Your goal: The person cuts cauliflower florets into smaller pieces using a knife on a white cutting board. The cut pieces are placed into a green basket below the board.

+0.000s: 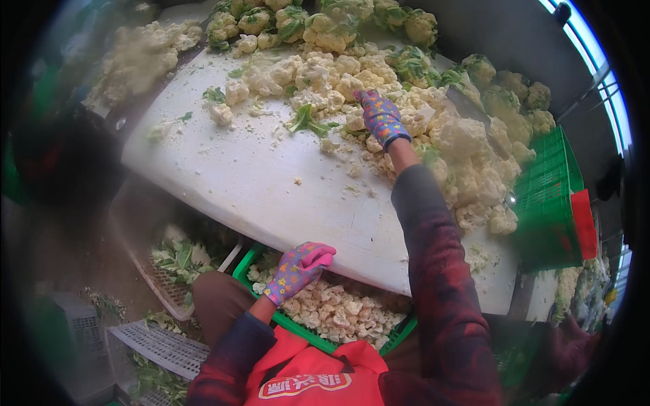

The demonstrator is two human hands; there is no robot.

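Across the far half of the white table (230,183), cauliflower (318,78) lies in one big, broken heap, pale pieces spilling toward the middle, and right in it is the right hand (382,120)! Its arm is stretched out long, the flowered glove's fingers bent down among the pieces; whether they grip one, I cannot tell. Just left of that glove, a sprig of green leaves (308,120) lies flat on the white.

Down to the near edge, and there's the left hand (298,272), gloved to match, fingers folded in with the pink tips beside the table's rim; anything inside that curl is hidden from here. Right below it sits the green basket (247,267), loaded with small florets (338,312), partly under the table and just ahead of the red apron (311,369).

Out wide now: whole heads (328,30) crowd the back, leaves on; a green crate (545,196) stands tilted at the right; and low on the left, a pale crate (145,271) holds leafy trimmings (183,260).
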